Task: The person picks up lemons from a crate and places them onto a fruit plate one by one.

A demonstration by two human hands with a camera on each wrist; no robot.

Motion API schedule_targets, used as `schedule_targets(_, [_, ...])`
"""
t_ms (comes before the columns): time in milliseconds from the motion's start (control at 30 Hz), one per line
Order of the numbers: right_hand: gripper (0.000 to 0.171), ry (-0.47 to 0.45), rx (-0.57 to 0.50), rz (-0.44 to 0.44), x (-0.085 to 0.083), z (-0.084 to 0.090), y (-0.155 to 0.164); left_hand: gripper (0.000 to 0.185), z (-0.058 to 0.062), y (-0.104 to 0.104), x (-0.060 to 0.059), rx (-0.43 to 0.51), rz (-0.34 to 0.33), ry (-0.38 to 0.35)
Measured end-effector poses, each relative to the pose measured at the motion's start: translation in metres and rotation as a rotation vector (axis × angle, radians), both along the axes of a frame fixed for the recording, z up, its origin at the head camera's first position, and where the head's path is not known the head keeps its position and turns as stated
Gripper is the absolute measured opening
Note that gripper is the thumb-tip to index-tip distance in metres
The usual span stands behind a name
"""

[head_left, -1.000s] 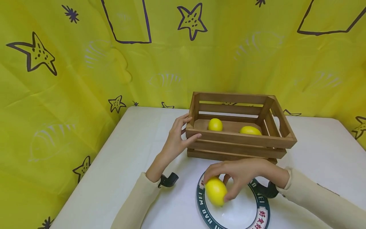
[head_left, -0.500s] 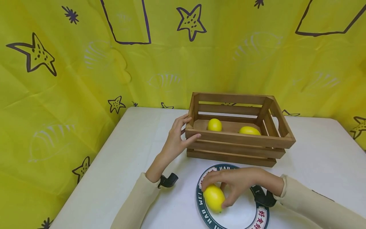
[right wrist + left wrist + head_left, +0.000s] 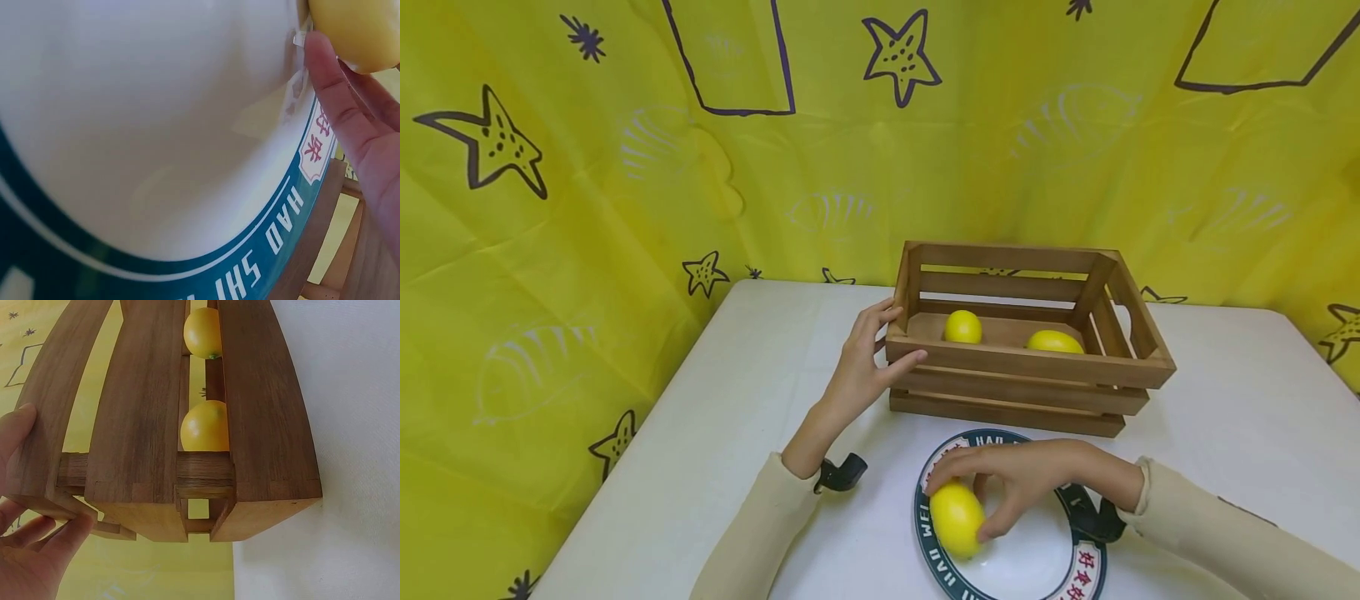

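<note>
While left hand (image 3: 863,358) gripped crate (image 3: 1015,383), right hand (image 3: 1022,477) pinched lemon (image 3: 955,518) over plate (image 3: 1033,557), where gentle, even pressure appeared advisable.

A yellow cloth (image 3: 820,158) hangs behind the white table (image 3: 760,375) and along its left side. Dark starfish (image 3: 902,62), spiky bursts (image 3: 585,38) and pale fish shapes (image 3: 1078,121) mark the cloth, with two straight-edged outlines (image 3: 748,112) high above the table's far edge.
</note>
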State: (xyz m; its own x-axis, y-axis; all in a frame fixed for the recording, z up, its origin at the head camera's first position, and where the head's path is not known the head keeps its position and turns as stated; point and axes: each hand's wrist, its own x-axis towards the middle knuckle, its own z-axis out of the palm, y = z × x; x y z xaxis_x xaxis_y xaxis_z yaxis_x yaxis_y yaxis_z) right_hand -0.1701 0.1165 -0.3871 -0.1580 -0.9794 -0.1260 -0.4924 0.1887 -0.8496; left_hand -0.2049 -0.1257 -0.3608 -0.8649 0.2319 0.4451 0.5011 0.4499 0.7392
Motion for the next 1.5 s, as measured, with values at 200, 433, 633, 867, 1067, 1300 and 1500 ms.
schedule_targets(200, [0.061,-0.01,-0.009,0.004,-0.001,-0.001,0.001,0.063,0.0,0.0,0.0,0.003,0.004,0.001])
schedule_targets(433, [0.057,0.029,-0.048,0.016,-0.002,0.002,0.002,0.063,-0.001,0.0,-0.001,0.004,0.001,0.018])
schedule_targets(633, [0.055,0.005,-0.066,0.007,-0.003,0.008,0.003,0.064,-0.002,-0.001,0.001,0.013,-0.003,0.019])
schedule_targets(867, [0.051,0.033,-0.136,0.013,-0.005,0.02,0.006,0.064,-0.002,0.0,0.001,0.006,0.006,0.01])
schedule_targets(1067, [0.053,0.171,-0.152,-0.015,-0.011,0.039,0.016,0.065,-0.002,0.001,0.0,0.003,0.007,0.003])
schedule_targets(1300, [0.062,0.272,-0.223,-0.024,-0.016,0.065,0.026,0.064,-0.003,0.001,0.0,0.0,0.01,-0.003])
schedule_targets(1500, [0.066,0.287,-0.224,-0.046,-0.017,0.086,0.029,0.064,-0.002,0.001,-0.001,0.003,0.007,0.001])
